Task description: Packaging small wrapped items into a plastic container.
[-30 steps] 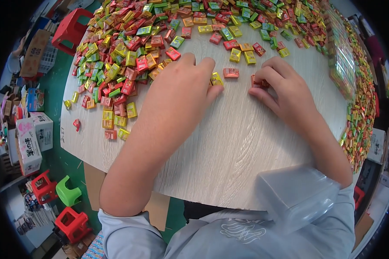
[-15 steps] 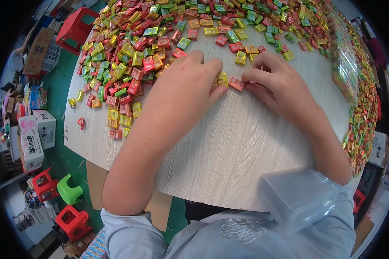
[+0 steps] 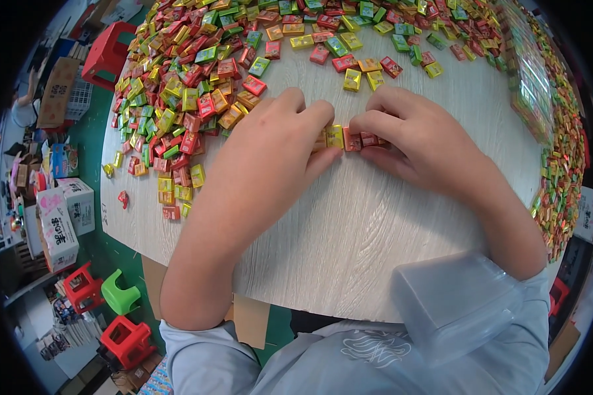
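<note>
The left hand point(image 3: 278, 135) has its fingers closed on a yellow packet point(image 3: 335, 137); the right hand point(image 3: 410, 135) pinches a red packet point(image 3: 352, 139) right beside it, in a row above the bare worktop point(image 3: 296, 257). A heap point(image 3: 171, 92) spreads beyond; a clear box point(image 3: 451, 296) sits near the right forearm.

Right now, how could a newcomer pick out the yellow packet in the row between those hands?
Find the pale wood-grain table, then the left hand and right hand close together. A short row of packets runs between them. The yellow packet, by the left thumb, stands out by colour from the red packet immediately right of it.
</note>
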Available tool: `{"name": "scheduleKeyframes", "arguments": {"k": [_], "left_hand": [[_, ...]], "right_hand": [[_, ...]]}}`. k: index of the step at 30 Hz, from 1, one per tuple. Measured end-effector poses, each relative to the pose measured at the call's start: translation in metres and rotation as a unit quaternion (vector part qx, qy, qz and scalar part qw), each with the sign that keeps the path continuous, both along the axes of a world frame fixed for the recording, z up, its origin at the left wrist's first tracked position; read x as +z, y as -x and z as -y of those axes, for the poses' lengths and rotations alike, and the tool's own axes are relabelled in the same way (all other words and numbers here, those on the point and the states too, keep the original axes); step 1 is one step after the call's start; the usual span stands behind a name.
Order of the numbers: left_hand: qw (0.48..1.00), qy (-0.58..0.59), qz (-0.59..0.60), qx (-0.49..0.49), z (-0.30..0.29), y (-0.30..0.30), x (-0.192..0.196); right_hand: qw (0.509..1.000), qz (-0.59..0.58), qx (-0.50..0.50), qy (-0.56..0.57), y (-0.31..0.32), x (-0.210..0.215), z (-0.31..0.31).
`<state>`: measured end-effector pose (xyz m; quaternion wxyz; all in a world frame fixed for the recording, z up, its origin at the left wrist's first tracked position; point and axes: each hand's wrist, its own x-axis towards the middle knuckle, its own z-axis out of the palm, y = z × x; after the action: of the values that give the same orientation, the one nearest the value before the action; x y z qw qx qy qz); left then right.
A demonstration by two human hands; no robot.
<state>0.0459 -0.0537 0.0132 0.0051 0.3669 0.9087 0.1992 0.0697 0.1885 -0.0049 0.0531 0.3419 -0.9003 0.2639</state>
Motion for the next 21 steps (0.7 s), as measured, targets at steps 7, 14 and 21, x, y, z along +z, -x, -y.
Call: {"name": "scheduleKeyframes", "arguments": {"k": [7,14,21], "left_hand": [[1.0,0.005,0.028,-0.001,-0.001,-0.006,0.006],[0.999,0.001,0.037,0.019,-0.003,-0.003,0.001],[0.999,0.01,0.032,-0.002,0.002,-0.002,0.007]], "right_hand": [[1.0,-0.014,-0.02,0.001,-0.003,-0.001,0.003],[1.0,-0.01,-0.007,0.014,-0.001,-0.003,0.0],[0.999,-0.03,-0.023,0.015,0.002,0.002,-0.009]]}}
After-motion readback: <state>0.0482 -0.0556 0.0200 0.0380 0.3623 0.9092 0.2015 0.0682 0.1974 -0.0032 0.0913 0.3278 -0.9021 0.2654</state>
